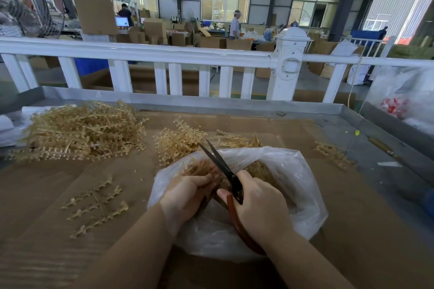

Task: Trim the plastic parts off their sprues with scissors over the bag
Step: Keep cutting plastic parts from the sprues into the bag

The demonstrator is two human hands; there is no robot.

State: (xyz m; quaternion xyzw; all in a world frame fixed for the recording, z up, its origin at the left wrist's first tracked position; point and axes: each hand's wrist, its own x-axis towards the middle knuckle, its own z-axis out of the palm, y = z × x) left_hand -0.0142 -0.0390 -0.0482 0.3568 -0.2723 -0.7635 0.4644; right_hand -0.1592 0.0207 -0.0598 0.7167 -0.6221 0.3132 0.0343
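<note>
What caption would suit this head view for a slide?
Right hand works scissors over a bag while left hand holds a sprue.

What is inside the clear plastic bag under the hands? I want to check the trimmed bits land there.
The clear plastic bag holds a heap of tan trimmed plastic pieces. The left hand, right hand and red-handled scissors cover the rest.

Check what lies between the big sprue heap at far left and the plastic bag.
In the head view, a smaller sprue pile lies between the big heap and the bag, on brown cardboard.
</note>
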